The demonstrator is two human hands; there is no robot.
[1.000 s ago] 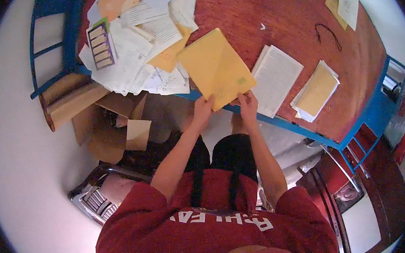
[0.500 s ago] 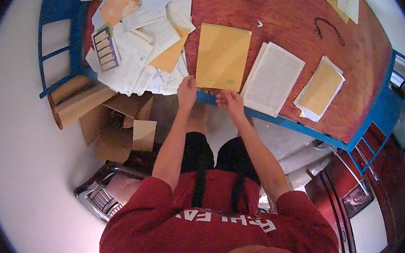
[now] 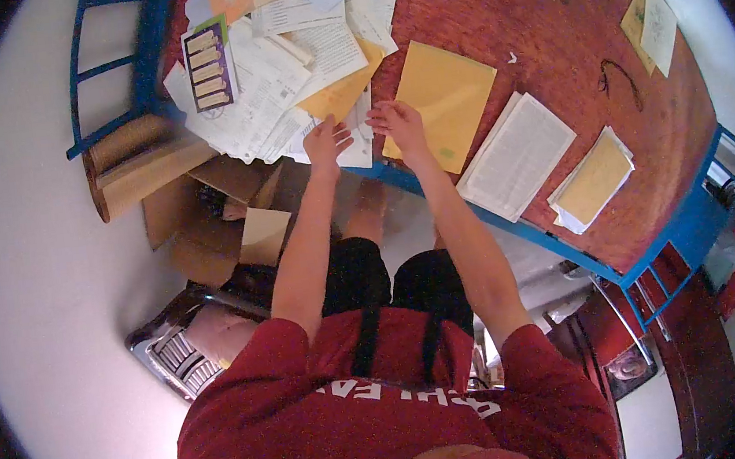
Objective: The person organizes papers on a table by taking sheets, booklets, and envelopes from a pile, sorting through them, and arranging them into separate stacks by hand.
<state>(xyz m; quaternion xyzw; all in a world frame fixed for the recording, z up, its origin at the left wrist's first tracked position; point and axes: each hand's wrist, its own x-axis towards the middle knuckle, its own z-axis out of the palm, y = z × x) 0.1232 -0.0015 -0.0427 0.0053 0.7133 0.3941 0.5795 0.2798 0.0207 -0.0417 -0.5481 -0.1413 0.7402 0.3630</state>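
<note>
My left hand [image 3: 325, 144] is over the lower right edge of a heap of loose papers [image 3: 262, 98], its fingers apart and nothing held. Close by, my right hand [image 3: 397, 126] hangs open over the left edge of a large yellow envelope [image 3: 448, 102] lying flat on the table. A smaller yellow envelope [image 3: 343, 90] pokes out of the heap, just above both hands. Right of the large envelope lies a stack of printed sheets [image 3: 515, 155]. Further right, a yellow envelope [image 3: 594, 178] rests on some white papers.
The red table [image 3: 536, 45] has a blue metal edge. A purple-framed card [image 3: 209, 66] lies on the heap. A dark beaded string [image 3: 623, 84] and more papers [image 3: 656, 29] are toward the right. Below the table's left side stands an open cardboard box [image 3: 200, 237], near a chair [image 3: 184, 344].
Both hands have let go of the large yellow envelope's lower edge and opened. The right hand has moved up and left toward the heap. The whole view has shifted slightly.
</note>
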